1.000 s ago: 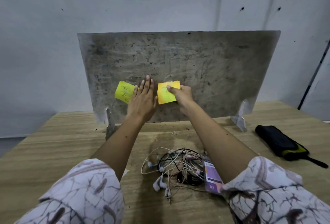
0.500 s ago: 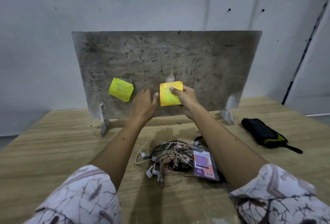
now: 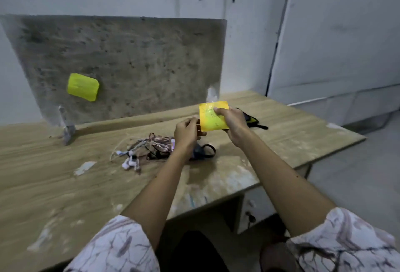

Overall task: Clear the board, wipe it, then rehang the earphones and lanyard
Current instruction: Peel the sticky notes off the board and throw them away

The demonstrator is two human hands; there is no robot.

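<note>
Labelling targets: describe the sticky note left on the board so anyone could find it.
Start at the grey scuffed board standing at the back of the wooden table. On its lower left is a yellow-green square sticky note, slightly tilted. The other, more orange-yellow note is off the board, held in the right hand.

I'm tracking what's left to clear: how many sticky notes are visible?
2: a yellow-green sticky note on the board, and an orange-yellow sticky note gripped in the right hand.

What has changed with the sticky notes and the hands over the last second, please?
The right hand has pulled the orange sticky note off the board toward the person; the left hand left the board and now pinches the note's edge. The yellow note stays stuck; the earphones stay on the table.
</note>
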